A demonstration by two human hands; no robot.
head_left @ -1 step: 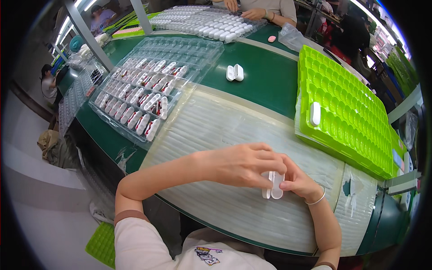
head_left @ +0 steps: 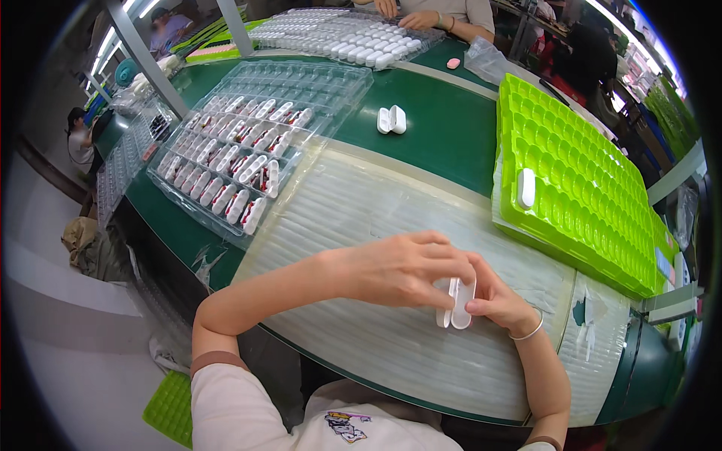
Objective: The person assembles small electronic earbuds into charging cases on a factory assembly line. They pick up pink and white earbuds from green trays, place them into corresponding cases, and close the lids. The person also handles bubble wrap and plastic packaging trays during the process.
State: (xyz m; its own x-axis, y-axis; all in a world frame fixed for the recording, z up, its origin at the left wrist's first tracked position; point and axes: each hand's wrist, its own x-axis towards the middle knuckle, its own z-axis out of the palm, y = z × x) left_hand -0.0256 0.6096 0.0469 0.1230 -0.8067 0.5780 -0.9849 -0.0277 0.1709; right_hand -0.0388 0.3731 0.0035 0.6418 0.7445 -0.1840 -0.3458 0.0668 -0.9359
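Just below the green tray [head_left: 594, 188], over the ribbed tabletop [head_left: 376, 225], the left hand [head_left: 398, 267] and right hand [head_left: 500, 301] pinch their fingers around a small white oblong case [head_left: 457, 304], glossy, round-ended, held upright.

This is a factory assembly line. A long green workbench [head_left: 444, 128] runs across the frame, covered in part by a ribbed translucent mat [head_left: 376, 225]. At upper left a clear plastic tray [head_left: 248, 143] holds rows of identical small white cases, and at right sits a lime-green compartment tray [head_left: 587, 180]. At the top edge another worker's hands [head_left: 410, 15] rest beside more filled trays [head_left: 331, 30].
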